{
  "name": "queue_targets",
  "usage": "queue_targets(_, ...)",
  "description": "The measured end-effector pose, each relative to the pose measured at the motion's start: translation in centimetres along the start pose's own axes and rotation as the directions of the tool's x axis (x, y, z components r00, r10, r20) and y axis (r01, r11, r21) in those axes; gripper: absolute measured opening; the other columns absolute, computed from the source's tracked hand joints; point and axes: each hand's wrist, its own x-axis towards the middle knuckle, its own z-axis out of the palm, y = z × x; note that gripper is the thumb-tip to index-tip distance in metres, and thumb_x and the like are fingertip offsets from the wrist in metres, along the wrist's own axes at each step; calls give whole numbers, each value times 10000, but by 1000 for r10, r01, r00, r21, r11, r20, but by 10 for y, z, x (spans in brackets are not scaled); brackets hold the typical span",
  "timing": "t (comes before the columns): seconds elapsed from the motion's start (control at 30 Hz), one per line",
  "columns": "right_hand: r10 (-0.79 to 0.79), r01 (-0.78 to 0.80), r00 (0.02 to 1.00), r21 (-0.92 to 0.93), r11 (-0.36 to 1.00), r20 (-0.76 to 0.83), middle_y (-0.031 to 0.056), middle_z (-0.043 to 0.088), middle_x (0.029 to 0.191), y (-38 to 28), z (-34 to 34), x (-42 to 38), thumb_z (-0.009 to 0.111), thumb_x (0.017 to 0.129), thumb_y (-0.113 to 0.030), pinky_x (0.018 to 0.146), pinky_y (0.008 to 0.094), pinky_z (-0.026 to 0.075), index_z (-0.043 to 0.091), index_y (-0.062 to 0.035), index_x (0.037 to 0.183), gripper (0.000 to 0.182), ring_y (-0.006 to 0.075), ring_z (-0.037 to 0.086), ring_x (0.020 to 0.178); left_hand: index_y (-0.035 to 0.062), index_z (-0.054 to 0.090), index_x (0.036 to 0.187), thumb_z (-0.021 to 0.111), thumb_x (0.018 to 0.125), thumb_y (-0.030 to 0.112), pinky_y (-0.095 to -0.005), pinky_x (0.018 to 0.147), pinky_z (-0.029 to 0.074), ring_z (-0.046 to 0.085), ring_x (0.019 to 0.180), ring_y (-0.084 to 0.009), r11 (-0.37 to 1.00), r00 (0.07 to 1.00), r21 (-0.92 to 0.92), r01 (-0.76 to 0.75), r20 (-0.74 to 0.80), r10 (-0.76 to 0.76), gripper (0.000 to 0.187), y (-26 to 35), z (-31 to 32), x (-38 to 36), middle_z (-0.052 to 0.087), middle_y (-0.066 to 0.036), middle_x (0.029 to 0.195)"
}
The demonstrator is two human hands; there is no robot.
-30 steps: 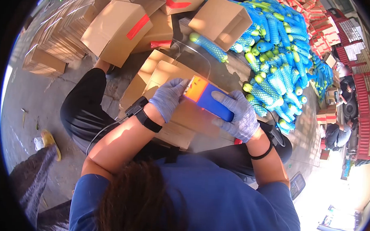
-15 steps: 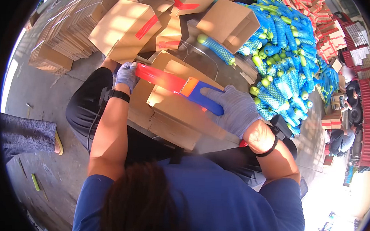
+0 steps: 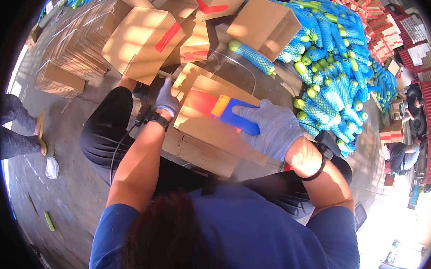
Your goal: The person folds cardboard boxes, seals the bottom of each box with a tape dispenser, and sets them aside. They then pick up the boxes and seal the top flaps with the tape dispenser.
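The right hand [image 3: 275, 130] has its grip clamped on the blue-and-orange dispenser [image 3: 238, 117], located over the carton [image 3: 213, 138]. Red tape [image 3: 197, 102] runs from the dispenser's orange end toward the carton's left side. The left hand [image 3: 167, 101] is at that side, one digit pointing up; whether its grip is apart or together cannot be determined. Netted vegetables [image 3: 332, 87] lie heaped beyond, to the right.

A packing area with cardboard boxes [image 3: 141, 40] and netted produce [image 3: 332, 87].
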Motion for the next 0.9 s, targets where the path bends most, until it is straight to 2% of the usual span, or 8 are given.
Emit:
queue_targets(0.03, -10, 10, 1000, -1, 1000, 21, 182, 618, 933, 3, -3, -1, 695, 797, -395, 703, 474, 530, 658, -280, 1260, 479, 392, 647, 801, -1, 262, 1527, 517, 1007, 165, -355, 1104, 374, 508, 1309, -289, 739, 979, -646, -192, -75, 189, 603, 11, -13, -2, 507, -201, 1423)
queue_targets(0.07, 3, -3, 1000, 3, 1000, 16, 182, 618, 933, 8, -1, -1, 695, 797, -395, 703, 474, 530, 658, -280, 1260, 479, 392, 647, 801, 34, 160, 1575, 418, 1046, 78, -358, 1183, 296, 460, 1368, -263, 93, 928, -956, -278, -243, 282, 590, 27, -32, -5, 460, -184, 1482)
queue_targets(0.13, -13, 15, 995, -15, 1000, 96, 143, 661, 1078, 19, 4, -1, 626, 855, -360, 790, 467, 535, 604, -277, 1301, 454, 344, 657, 913, 78, 12, 1593, 313, 1041, 564, -407, 1218, 216, 394, 1416, -327, 64, 799, -983, -171, -101, 592, 795, 76, -75, -25, 428, -194, 1508)
queue_targets(0.23, -3, -1, 975, 16, 1000, 221, 153, 644, 1127, 18, -10, 2, 645, 848, -393, 857, 458, 519, 581, -293, 1341, 508, 351, 661, 950, 17, 67, 1580, 207, 1034, 590, -443, 1201, 220, 423, 1395, -331, 516, 814, -759, -397, -32, 579, 803, 93, -52, -56, 471, -174, 1492)
queue_targets(0.27, 9, -15, 977, 23, 1000, 214, 153, 644, 1127, 19, -11, 3, 645, 848, -393, 857, 458, 519, 581, -293, 1341, 508, 351, 661, 950, 5, 74, 1576, 177, 1020, 616, -457, 1201, 206, 397, 1408, -362, 701, 759, -448, -555, 73, 647, 833, 86, -55, -63, 467, -186, 1493)
queue_targets(0.43, -89, 77, 986, 87, 993, 140, 159, 646, 967, 49, -2, -24, 702, 785, -455, 814, 456, 525, 621, -311, 1302, 543, 380, 660, 898, -16, 387, 1477, 277, 1006, 539, -528, 1159, 249, 369, 1409, -408, 673, 672, -88, -735, 37, 739, 736, 93, -58, -68, 445, -213, 1490)
queue_targets(0.8, 165, -26, 833, -260, 965, 528, 118, 693, 1018, 174, -22, -163, 804, 691, -276, 833, 437, 522, 607, -326, 1291, 633, 358, 671, 957, 8, 417, 1464, 415, 959, 483, -546, 1178, 225, 321, 1444, -381, 561, 625, 294, -774, 214, 751, 693, 105, -61, -74, 391, -196, 1534)
queue_targets(0.9, 183, -169, 772, -82, 982, 609, 70, 710, 1034, 170, -2, -138, 789, 709, -223, 833, 392, 526, 643, -307, 1247, 563, 300, 679, 953, 8, 380, 1485, 524, 915, 424, -537, 1184, 219, 306, 1451, -374, 554, 640, 339, -760, 245, 728, 720, 107, -61, -78, 366, -190, 1550)
